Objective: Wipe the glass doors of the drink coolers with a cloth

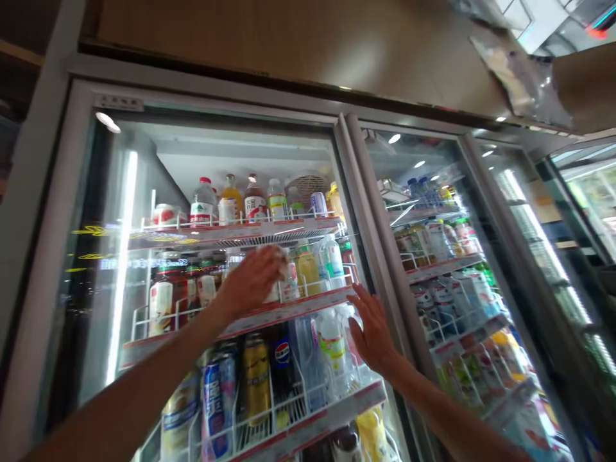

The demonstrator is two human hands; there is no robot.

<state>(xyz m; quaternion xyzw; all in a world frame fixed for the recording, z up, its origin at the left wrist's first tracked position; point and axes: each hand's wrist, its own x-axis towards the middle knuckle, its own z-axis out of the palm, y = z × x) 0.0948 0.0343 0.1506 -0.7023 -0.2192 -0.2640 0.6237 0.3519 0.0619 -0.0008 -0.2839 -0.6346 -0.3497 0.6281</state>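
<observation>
My left hand (254, 280) is raised in front of a drinks fridge's glass door (108, 256), near the middle shelf. Its fingers are pressed together and curl at the tips; something pale shows by them, too blurred to name. Lower and to the right, my right hand (374, 332) has its fingers apart and holds nothing. It is near the right side of the same door, close to the door frame (363, 205); whether it touches the glass I cannot tell. Behind my hands are a yellowish drink bottle (307, 266) and a clear bottle with a green-yellow label (332, 346).
On the top shelf (240, 232) stand several bottles, one with a red cap (203, 204). A dark Pepsi bottle (282, 359) and a gold can (256, 375) are lower down. Another stocked fridge door (433, 256) adjoins on the right. A wooden panel (289, 45) runs above.
</observation>
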